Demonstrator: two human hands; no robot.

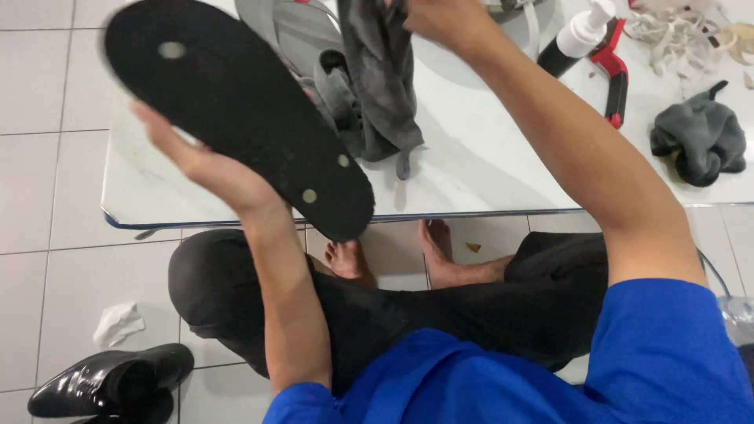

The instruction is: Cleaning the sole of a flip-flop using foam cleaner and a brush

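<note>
The left hand (206, 161) is clamped on a black flip-flop (236, 110), held up with its sole toward the camera — 3 pale round plugs show in the rubber; the fingers wrap behind the far edge and the heel end hangs past the rim of the low white table (487, 157). The right hand (444, 20) is raised at the top of the view, closed on a dark grey cloth (381, 74) that hangs down from it and touches the tabletop; the 2 hands are well apart, the cloth just beside the flip-flop's upper edge. Behind the cloth lies a second, grey flip-flop (294, 31), partly hidden.

Further right on the table stands 1 container, a dark pump bottle (577, 39) with a white pump head; what is in it cannot be told. Just beside it lies a red-and-black hand tool (614, 78); near the right edge sits a bunched dark grey rag (699, 141), and pale tangled strips (679, 31) lie at the top right corner.

Below, the person sits cross-legged in dark trousers on white floor tiles, bare feet under the table; a glossy black dress shoe (110, 385) and a crumpled white tissue (118, 323) lie at lower left.
</note>
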